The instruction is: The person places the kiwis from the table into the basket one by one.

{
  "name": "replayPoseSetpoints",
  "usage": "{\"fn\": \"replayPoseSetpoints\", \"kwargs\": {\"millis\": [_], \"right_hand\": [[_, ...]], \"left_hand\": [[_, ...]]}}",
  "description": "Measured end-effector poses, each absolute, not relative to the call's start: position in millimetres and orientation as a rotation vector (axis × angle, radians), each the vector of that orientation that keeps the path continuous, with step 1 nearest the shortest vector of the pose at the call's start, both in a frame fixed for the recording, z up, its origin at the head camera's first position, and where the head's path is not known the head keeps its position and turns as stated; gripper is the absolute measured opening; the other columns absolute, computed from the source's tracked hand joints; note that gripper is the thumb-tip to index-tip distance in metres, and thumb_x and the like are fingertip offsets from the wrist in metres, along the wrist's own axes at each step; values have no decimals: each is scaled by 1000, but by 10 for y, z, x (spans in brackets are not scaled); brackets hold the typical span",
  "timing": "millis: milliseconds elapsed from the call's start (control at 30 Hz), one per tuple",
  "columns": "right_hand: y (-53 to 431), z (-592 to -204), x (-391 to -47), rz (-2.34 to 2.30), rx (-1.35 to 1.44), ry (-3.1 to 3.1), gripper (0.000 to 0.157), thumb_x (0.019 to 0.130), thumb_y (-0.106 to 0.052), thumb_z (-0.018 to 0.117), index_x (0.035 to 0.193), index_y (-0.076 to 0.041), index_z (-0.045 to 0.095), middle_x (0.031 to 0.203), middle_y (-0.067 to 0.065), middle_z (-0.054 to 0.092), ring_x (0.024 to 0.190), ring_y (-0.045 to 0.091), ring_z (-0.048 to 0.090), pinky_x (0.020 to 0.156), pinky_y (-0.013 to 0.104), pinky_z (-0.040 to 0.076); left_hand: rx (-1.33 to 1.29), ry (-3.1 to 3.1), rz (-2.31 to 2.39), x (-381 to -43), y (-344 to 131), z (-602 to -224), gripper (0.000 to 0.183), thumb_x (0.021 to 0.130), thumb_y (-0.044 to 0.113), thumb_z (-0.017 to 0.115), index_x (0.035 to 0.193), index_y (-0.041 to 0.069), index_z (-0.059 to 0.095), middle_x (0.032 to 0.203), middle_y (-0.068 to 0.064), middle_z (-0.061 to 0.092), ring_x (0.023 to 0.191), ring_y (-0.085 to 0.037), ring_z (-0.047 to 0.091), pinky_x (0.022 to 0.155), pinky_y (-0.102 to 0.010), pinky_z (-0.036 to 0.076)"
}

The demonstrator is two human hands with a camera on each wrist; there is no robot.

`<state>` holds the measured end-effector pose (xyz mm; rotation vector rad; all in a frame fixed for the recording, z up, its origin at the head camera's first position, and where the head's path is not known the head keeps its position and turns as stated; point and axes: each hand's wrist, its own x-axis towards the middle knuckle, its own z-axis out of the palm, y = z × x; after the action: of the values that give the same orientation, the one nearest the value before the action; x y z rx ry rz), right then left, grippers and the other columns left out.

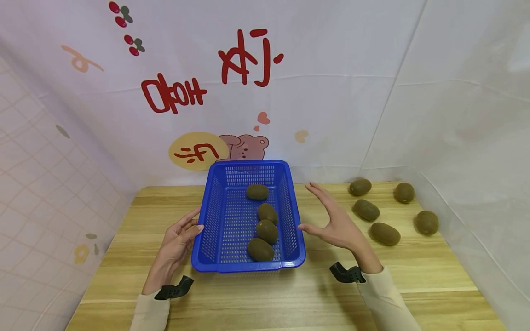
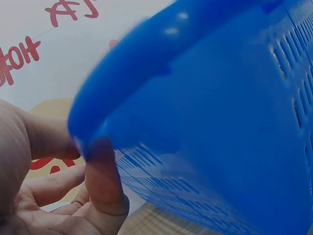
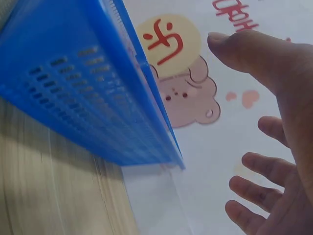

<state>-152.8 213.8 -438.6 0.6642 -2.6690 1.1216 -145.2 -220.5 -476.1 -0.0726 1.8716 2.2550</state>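
Note:
A blue plastic basket [image 1: 248,267] with slotted walls stands in front of me, several brown kiwis [image 1: 257,192] lying inside along its right half. My left hand [image 1: 179,236] pinches the basket's left rim; in the left wrist view the thumb and a finger [image 2: 103,181] come together on the rim's edge [image 2: 117,83]. On the other side, my right hand [image 1: 337,225] is spread beside the right rim with nothing in it. The right wrist view shows its fingers [image 3: 264,169] apart from the basket wall [image 3: 73,83].
More loose kiwis [image 1: 385,233] lie on the wooden table [image 1: 256,303] to the right of my right hand. A white printed cloth [image 1: 331,110] hangs behind the table and along both sides. Each wrist wears a black mount [image 1: 347,273].

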Motion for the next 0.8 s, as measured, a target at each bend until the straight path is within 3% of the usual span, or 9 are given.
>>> {"fn": "replayPoseSetpoints", "kwargs": {"millis": [500, 800], "right_hand": [[2525, -4528, -1496, 1108, 372, -2612, 103, 79, -36, 90, 162, -37, 28, 170, 3, 27, 156, 36, 24, 116, 73, 28], [2824, -4631, -1481, 1138, 262, -2574, 103, 81, -30, 89, 163, -33, 26, 170, 5, 24, 155, 41, 24, 114, 76, 27]], "left_hand": [[-73, 1870, 2262, -1431, -2200, -4767, 71, 98, 1, 66, 160, 5, 32, 109, 2, 64, 94, -8, 70, 78, -21, 62], [-92, 1872, 2261, -1443, -2202, -4779, 71, 97, 1, 67, 160, 6, 33, 108, 2, 64, 92, -8, 70, 79, -22, 62]]}}
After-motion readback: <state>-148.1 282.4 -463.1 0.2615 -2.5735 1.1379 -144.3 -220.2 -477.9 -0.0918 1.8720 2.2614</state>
